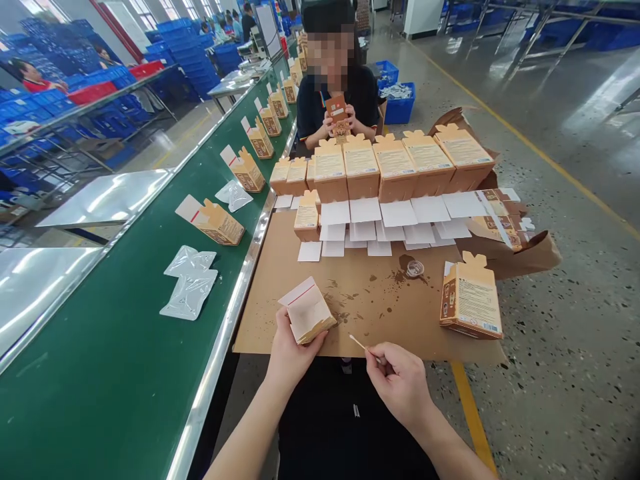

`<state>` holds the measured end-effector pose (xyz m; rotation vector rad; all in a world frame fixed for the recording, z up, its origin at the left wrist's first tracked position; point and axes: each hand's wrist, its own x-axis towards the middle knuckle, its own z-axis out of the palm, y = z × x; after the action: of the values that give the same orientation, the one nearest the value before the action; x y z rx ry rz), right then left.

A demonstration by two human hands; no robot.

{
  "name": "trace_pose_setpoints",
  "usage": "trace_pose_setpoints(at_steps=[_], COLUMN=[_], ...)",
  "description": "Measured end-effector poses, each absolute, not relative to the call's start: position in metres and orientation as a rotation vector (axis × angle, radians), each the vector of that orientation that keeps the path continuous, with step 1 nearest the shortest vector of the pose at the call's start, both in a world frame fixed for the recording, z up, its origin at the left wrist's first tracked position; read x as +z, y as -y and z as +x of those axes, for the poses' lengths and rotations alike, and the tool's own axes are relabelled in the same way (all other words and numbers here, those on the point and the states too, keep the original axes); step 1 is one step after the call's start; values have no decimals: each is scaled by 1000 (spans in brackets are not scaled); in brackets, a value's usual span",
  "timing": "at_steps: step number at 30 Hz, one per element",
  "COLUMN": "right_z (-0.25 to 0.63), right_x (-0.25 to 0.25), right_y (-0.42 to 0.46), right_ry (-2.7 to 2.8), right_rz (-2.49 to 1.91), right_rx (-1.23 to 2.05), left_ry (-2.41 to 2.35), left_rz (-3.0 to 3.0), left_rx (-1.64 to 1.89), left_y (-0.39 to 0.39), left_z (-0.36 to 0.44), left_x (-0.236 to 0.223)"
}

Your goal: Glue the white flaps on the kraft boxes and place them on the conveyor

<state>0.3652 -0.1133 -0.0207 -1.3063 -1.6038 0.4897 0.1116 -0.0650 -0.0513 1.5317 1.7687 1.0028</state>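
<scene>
My left hand (295,350) is closed around a small printed carton (311,315), tilted over the front of the cardboard-covered table. The carton's white flap with a red strip (299,291) stands up at its far side. My right hand (400,380) pinches a cotton swab (357,341), its white tip pointing up and left toward the carton but apart from it. A small clear round dish (415,269) sits farther back, with dark wet spots on the cardboard around it. At the right stands a larger printed carton (473,300).
Rows of cartons (363,167) with white flaps (397,215) fill the table's far side. At left, a green conveyor belt (125,333) carries cartons (223,225) and clear plastic packets (190,293). A co-worker (335,100) opposite holds a brown box. Torn brown paper (530,257) overhangs the right.
</scene>
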Motion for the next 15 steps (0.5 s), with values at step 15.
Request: trace_pose_setpoints(at_steps=[15], right_z=[415], right_x=[1], right_y=[99], right_ry=[1522], right_rz=[-1278], right_rx=[465], left_ry=[-2714], left_rz=[819], left_rx=[1124], left_y=[108], left_z=[-80], left_x=[-10])
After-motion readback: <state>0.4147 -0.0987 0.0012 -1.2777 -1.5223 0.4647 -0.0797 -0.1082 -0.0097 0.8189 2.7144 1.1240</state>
